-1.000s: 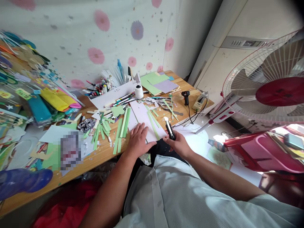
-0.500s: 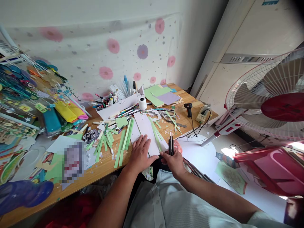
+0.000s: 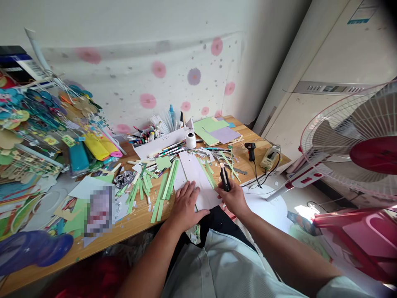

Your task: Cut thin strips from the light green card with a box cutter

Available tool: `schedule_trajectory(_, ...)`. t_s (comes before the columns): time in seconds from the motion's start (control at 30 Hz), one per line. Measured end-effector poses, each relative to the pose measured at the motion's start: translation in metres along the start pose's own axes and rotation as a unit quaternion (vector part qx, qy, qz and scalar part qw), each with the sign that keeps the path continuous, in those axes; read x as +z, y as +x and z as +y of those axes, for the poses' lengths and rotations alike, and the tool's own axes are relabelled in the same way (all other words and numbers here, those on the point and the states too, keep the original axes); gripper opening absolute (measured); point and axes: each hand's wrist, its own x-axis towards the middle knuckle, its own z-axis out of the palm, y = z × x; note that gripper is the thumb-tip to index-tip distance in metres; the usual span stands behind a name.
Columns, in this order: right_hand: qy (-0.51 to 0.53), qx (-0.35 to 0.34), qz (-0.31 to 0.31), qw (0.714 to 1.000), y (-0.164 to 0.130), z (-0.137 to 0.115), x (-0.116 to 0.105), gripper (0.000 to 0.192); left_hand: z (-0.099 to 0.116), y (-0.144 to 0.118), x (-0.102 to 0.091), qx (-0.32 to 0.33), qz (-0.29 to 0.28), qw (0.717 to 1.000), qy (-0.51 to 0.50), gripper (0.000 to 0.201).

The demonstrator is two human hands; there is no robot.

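My left hand (image 3: 185, 207) lies flat with fingers stretched on a strip of white card (image 3: 203, 184) at the table's front edge. In my right hand (image 3: 234, 198) is a black utility knife (image 3: 225, 179), its blade out and pointing away from me. The right fingertips are close to the card's right edge, where a thin green paper strip (image 3: 208, 174) lies. More cut green strips (image 3: 170, 182) lie left of the card. Whether the right fingers also touch the green strip, I cannot tell.
A white thread spool (image 3: 190, 140) and a tray of markers (image 3: 155, 145) stand behind the card. Coloured sheets (image 3: 223, 133), a hot glue gun (image 3: 250, 151) and a power strip (image 3: 270, 158) are at back right. A standing fan (image 3: 356, 153) is on the right.
My right hand has moved forward with the knife, away from the table edge, and the knife tilts more to the left. My left hand stays on the card. The view has shifted slightly.
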Motion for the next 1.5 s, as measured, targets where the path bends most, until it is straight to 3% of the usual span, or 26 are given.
schedule_trajectory(0.1,0.021,-0.024,-0.002,1.000,0.020,-0.008,0.009,0.033,0.000,0.000,0.000,0.003,0.000,1.000,-0.003,0.086)
schedule_trajectory(0.37,0.002,0.044,-0.029,0.999,0.040,-0.023,0.014,0.023,-0.001,-0.001,-0.001,-0.002,-0.009,1.000,-0.003,0.089)
schedule_trajectory(0.53,-0.044,0.046,-0.040,0.997,0.044,-0.017,0.010,0.018,-0.002,-0.001,0.001,-0.005,-0.009,1.000,-0.002,0.089)
schedule_trajectory(0.63,-0.090,0.020,-0.046,0.995,0.045,-0.009,0.004,0.025,-0.001,-0.001,0.000,-0.004,-0.008,1.000,-0.001,0.088)
schedule_trajectory(0.83,-0.175,-0.098,-0.012,0.980,0.026,0.004,-0.009,0.035,0.002,0.001,-0.005,0.005,-0.008,1.000,0.011,0.085)
schedule_trajectory(1.0,-0.199,-0.070,-0.074,0.975,-0.001,0.005,-0.009,0.029,0.006,0.002,-0.008,0.003,-0.012,1.000,0.014,0.082)
schedule_trajectory(1.17,-0.249,-0.092,-0.112,0.958,-0.004,0.000,-0.007,0.011,0.007,0.003,-0.008,0.007,-0.013,1.000,0.016,0.084)
schedule_trajectory(1.5,-0.314,-0.113,-0.114,0.936,0.001,-0.009,-0.003,0.022,0.005,0.003,-0.007,0.012,-0.012,1.000,0.017,0.081)
